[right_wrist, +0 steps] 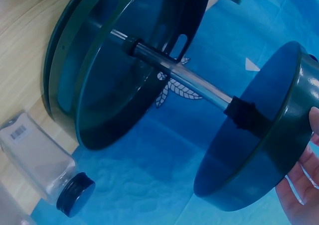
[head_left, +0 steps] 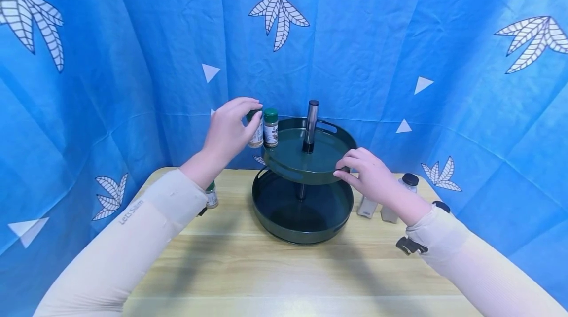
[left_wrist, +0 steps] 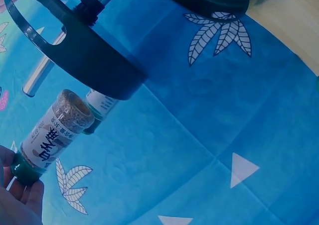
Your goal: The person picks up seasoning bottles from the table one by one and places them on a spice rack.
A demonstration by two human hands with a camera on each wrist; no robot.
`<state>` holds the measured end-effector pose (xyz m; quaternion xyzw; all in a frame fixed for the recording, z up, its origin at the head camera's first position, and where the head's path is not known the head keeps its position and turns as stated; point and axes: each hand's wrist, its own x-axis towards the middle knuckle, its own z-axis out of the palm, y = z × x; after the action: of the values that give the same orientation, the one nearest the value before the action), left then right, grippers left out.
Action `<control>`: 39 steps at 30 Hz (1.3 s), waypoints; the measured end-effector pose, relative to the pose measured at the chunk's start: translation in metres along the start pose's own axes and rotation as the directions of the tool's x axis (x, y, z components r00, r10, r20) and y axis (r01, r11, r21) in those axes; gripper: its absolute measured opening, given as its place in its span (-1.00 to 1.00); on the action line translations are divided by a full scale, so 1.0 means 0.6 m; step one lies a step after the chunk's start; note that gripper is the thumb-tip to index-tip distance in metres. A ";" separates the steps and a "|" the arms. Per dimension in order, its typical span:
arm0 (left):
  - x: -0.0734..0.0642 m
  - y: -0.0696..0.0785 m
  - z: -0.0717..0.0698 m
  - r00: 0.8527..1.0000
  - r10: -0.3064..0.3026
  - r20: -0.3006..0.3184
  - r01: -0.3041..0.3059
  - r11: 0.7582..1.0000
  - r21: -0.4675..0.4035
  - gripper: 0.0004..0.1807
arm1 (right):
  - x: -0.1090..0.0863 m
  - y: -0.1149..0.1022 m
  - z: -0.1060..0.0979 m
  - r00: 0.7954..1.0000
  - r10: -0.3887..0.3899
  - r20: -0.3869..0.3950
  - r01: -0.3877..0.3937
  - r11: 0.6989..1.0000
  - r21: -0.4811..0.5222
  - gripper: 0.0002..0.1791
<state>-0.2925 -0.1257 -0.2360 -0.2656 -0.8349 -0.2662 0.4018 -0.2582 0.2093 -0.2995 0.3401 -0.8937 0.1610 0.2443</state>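
Observation:
My left hand [head_left: 228, 127] pinches a spice jar [left_wrist: 52, 135] by its green cap, upright at the left of a dark green two-tier tray. The jar is clear, with a white printed label and pale contents. Close beside it, a second green-capped spice jar [head_left: 271, 132] stands at the left edge of the upper tier [head_left: 288, 154]. That tier's rim is gripped at the front right by my right hand [head_left: 370, 176], with fingers against the outer wall in the right wrist view. Below, the wider lower tier [head_left: 306, 235] rests on the table.
Another green-capped jar [head_left: 212, 196] stands on the wooden table [head_left: 248, 277] behind my left forearm. Several clear square bottles with black caps, one bottle [right_wrist: 42, 155] among them, are at the right, partly hidden by my right arm. A steel post [head_left: 312, 124] rises through the tiers. Blue curtain [head_left: 372, 60] surrounds the table.

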 end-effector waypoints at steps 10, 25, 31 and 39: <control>0.006 0.006 0.016 0.997 0.049 -0.065 -0.051 0.998 -0.033 -0.75 | 0.000 0.001 -0.001 1.000 0.013 0.010 -0.013 1.000 -0.001 -0.84; 0.006 0.013 0.057 0.990 0.099 -0.104 -0.106 0.992 -0.067 -0.75 | 0.000 0.000 0.000 1.000 -0.007 0.005 0.007 1.000 -0.006 -0.85; 0.006 0.009 0.066 0.992 0.080 -0.093 -0.087 0.993 -0.079 -0.75 | 0.001 0.000 -0.001 1.000 -0.002 0.007 0.002 1.000 -0.010 -0.84; -0.002 0.000 0.078 0.998 0.046 -0.047 -0.050 0.995 -0.086 -0.75 | 0.001 -0.001 -0.002 1.000 0.010 0.013 -0.010 1.000 -0.001 -0.84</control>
<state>-0.3165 -0.0951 -0.2617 -0.2970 -0.8066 -0.2984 0.4148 -0.2577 0.2091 -0.2983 0.3367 -0.8971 0.1594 0.2377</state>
